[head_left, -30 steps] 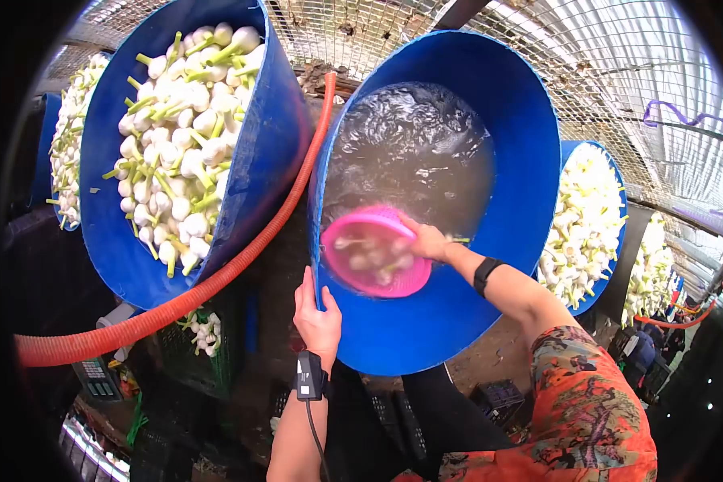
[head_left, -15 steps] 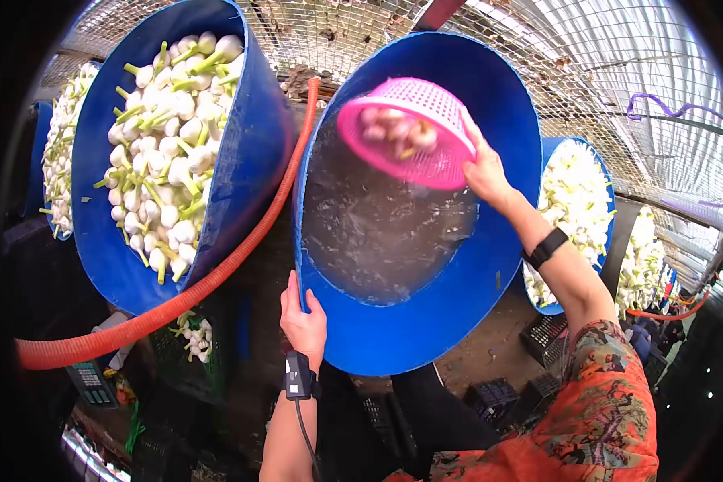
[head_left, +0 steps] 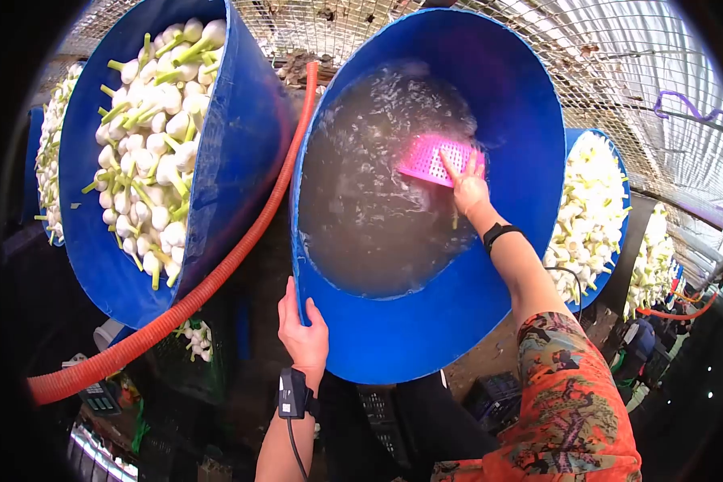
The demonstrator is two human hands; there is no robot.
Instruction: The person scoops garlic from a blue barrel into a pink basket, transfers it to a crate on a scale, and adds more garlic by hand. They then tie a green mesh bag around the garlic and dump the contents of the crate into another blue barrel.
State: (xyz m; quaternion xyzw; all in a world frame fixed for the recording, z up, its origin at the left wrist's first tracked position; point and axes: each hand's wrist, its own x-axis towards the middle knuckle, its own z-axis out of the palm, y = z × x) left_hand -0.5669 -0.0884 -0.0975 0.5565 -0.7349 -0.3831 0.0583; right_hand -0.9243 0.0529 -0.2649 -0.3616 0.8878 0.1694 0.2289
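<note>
A large blue tub (head_left: pixel 410 341) of murky, rippling water (head_left: pixel 353 209) stands in front of me. My right hand (head_left: pixel 470 189) reaches into it and grips a pink plastic basket (head_left: pixel 427 158) with a perforated wall. The basket is tilted and partly under the water, so its inside is hidden. Something small and yellowish shows at the water just below my right hand. At the near left of the tub, my left hand (head_left: pixel 304 333) is closed over the rim, thumb on one side and fingers on the other.
To the left, another blue tub (head_left: pixel 92 265) holds many garlic bulbs (head_left: pixel 157 153) with cut green stems. A ribbed orange hose (head_left: pixel 241 249) runs between the tubs. More garlic (head_left: pixel 590 217) fills tubs at right. Wire mesh (head_left: pixel 610 72) stands behind; dark crates (head_left: pixel 494 402) sit below.
My right hand has lowered the pink basket from above the water into it. The garlic bulbs seen in the basket before are out of sight now. My left hand stays on the rim.
</note>
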